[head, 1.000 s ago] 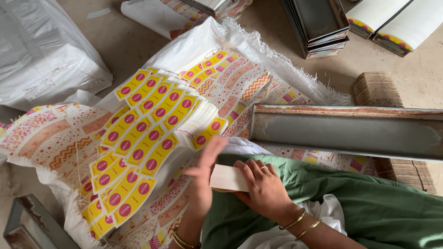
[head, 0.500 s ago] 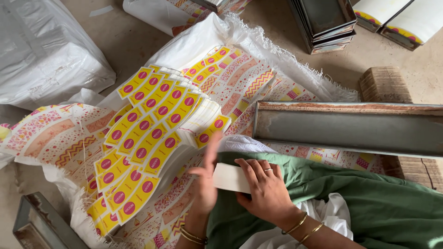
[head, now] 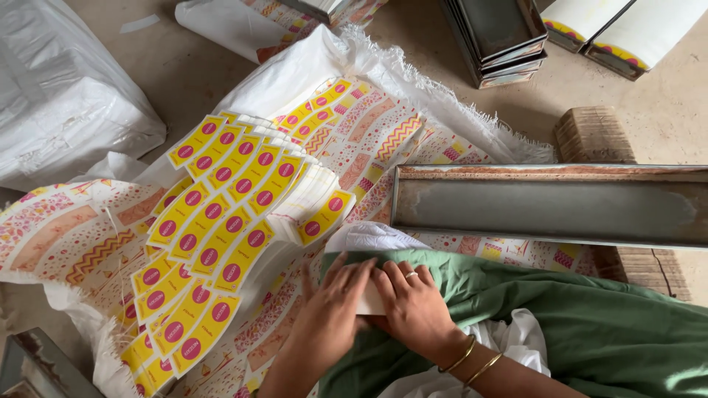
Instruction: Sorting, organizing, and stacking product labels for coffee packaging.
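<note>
Both hands now lie flat, side by side, on a small white paper stack [head: 371,298] resting on the green cloth over the lap; the left hand [head: 328,313], half a second ago raised with fingers pointing up, has come down, fingers spread wide, beside the right hand [head: 414,306], whose fingers press the stack's edge. Just beyond the left hand fans a pile of yellow labels with pink dots [head: 221,228]. Beyond the right hand sits a long grey metal tray [head: 546,210].

Left hand [head: 330,313] and right hand [head: 414,308] — flat, side by side.
</note>
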